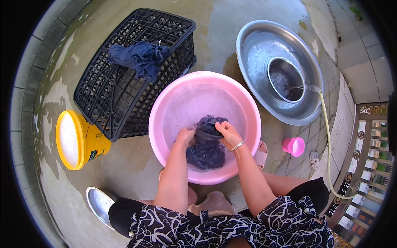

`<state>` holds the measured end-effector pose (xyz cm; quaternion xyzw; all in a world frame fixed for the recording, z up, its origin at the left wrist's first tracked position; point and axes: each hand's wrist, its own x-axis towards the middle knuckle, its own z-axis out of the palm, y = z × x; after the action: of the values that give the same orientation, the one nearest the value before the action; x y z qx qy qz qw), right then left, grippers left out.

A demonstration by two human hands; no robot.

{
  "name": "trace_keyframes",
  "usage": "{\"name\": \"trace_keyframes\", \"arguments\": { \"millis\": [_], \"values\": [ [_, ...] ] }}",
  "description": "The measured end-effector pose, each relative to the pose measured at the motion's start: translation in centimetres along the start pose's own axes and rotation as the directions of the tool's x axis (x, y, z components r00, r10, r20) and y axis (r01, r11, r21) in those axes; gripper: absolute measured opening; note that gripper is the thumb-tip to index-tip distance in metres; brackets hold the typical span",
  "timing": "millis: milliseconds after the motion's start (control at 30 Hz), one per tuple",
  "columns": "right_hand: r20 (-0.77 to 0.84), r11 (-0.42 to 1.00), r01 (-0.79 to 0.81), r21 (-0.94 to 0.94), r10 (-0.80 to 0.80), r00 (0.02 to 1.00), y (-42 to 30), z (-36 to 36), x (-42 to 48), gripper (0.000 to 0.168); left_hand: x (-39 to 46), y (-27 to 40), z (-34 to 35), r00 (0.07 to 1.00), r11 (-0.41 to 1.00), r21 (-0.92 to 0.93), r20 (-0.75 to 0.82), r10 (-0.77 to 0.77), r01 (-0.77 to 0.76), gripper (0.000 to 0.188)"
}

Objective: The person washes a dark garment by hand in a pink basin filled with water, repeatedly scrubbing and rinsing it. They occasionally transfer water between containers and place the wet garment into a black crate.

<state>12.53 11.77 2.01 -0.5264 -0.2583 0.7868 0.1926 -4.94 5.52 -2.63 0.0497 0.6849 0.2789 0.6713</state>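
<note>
A wet dark cloth (206, 155) lies partly in the cloudy water of a pink plastic basin (156, 102). My right hand (229, 134), with a bracelet at the wrist, pinches the cloth's upper right part between thumb and fingers. At the cloth's left edge is my left hand (186, 137), closed on it, its fingertips partly hidden. Another dark blue cloth (139, 59) is draped over an upturned black plastic crate (124, 96) at the upper left of the basin.
Water runs from a hose (327, 136) into a metal bowl (286, 80) inside a large metal basin (254, 49). A yellow bucket (93, 144) of suds stands left, a metal basin (100, 204) lower left. A pink cup (293, 146) stands right, on the wet concrete floor (130, 167).
</note>
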Motion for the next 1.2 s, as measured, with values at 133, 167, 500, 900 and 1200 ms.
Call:
{"name": "trace_keyframes", "arguments": {
  "millis": [133,167,500,900,1200],
  "values": [
    [-0.014,0.964,0.167,0.206,-0.168,0.986,-1.9,0.4,-3.3,0.025,0.1,-3.7,0.3,0.968,0.961,0.212,-0.134,0.211,-0.18,0.02],
    [-0.01,0.954,0.182,0.239,-0.185,0.983,-2.9,1.0,-4.3,0.027,0.3,-4.6,-0.2,0.954,0.964,0.198,-0.203,0.22,-0.18,0.02],
    [-0.045,0.929,0.107,0.354,-0.098,0.994,-9.1,-0.3,-4.7,0.027,-6.8,2.4,-6.1,0.952,0.09,-0.982,-0.134,0.276,-0.165,0.03],
    [0.123,0.851,0.278,0.445,-0.366,0.923,-17.7,3.2,-6.6,0.024,-17.3,9.8,-5.0,0.564,0.471,-0.457,-0.085,0.821,-0.754,0.025],
    [0.287,-0.06,0.292,-0.954,-0.45,0.846,-2.5,-1.7,-1.2,0.026,-5.7,-1.5,0.6,0.632,0.641,0.634,-0.293,0.717,-0.433,0.026]
  ]
}}
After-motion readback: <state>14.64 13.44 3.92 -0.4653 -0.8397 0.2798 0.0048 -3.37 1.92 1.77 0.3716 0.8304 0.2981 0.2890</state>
